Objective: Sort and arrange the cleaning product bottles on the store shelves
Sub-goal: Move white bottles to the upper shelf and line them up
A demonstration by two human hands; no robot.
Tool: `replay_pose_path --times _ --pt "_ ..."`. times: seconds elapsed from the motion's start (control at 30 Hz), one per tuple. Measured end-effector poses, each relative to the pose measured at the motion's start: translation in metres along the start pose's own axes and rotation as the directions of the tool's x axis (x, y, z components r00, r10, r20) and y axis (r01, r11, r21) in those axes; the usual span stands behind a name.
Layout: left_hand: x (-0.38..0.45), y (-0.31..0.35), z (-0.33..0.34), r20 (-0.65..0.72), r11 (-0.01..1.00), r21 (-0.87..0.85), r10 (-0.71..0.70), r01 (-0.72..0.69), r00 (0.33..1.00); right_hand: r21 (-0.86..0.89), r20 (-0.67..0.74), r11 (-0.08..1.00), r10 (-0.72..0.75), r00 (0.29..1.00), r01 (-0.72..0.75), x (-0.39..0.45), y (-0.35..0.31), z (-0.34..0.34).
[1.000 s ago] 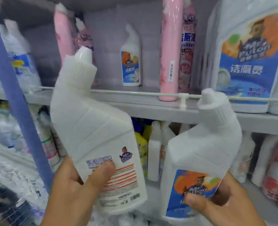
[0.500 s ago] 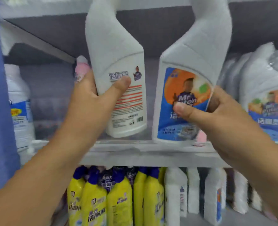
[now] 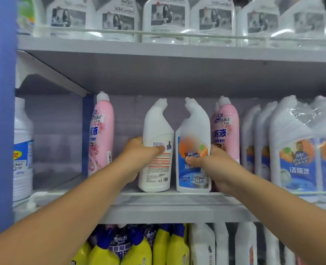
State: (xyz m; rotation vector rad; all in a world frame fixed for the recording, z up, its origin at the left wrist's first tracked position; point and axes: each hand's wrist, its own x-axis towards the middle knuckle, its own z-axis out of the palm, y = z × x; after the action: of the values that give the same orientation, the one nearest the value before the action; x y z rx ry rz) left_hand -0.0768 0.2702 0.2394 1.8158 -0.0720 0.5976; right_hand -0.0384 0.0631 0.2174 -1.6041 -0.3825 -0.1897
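Two white bottles stand side by side on the middle shelf (image 3: 158, 204): your left grip (image 3: 139, 159) wraps the back-label bottle (image 3: 157, 150), your right grip (image 3: 213, 165) the blue-label bottle (image 3: 193, 150), between pink bottles (image 3: 101, 134).

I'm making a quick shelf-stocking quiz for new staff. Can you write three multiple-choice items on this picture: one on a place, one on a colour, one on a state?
1. Where do the two white bottles in the hands stand?
A. middle shelf
B. top shelf
C. floor

2. What colour are the tall bottles on either side of them?
A. green
B. pink
C. black

3. What is the left hand doing?
A. hanging free
B. pointing upward
C. gripping a bottle

Answers:
1 A: both the left bottle and the right bottle rest on the middle shelf.
2 B: a pink bottle and another flank them.
3 C: the left hand wraps around its bottle.
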Motion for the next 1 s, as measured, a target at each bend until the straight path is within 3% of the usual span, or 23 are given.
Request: replay_pose_path --times 0.17,0.3,0.37,0.5,0.7,0.77,0.87,1.0 --pt "0.02 -0.013 0.002 -0.017 0.999 0.043 -0.026 0.026 1.0 -0.059 -0.003 0.997 0.046 0.999 -0.046 0.027 0.013 0.005" --pt "0.031 -0.006 -0.002 0.005 0.923 0.384 0.023 -0.023 1.0 -0.201 0.055 0.974 0.119 0.991 -0.105 0.044 0.007 0.005" --pt "0.039 0.002 -0.003 -0.01 0.896 0.442 0.043 -0.034 0.999 -0.297 0.081 0.947 0.15 0.985 -0.119 0.047 0.002 0.006" --pt "0.054 0.035 -0.008 -0.079 0.957 0.28 0.101 -0.075 0.992 -0.404 0.09 0.906 0.177 0.98 -0.126 0.057 0.003 0.007" --pt "0.067 0.053 -0.012 0.085 0.965 0.246 0.072 -0.091 0.994 -0.381 0.074 0.889 0.304 0.95 -0.255 0.077 0.0 0.011" --pt "0.075 0.051 -0.011 0.05 0.93 0.349 0.104 -0.115 0.993 -0.306 0.085 0.923 0.27 0.959 -0.232 0.084 -0.012 0.012" --pt "0.078 0.05 -0.001 -0.023 0.824 0.554 0.163 -0.123 0.986 -0.231 -0.007 0.971 0.062 0.998 -0.062 0.099 -0.042 0.017" --pt "0.079 0.044 0.018 -0.155 0.794 0.593 0.278 -0.136 0.948 -0.388 -0.101 0.919 -0.109 0.989 0.062 0.11 -0.068 0.022"
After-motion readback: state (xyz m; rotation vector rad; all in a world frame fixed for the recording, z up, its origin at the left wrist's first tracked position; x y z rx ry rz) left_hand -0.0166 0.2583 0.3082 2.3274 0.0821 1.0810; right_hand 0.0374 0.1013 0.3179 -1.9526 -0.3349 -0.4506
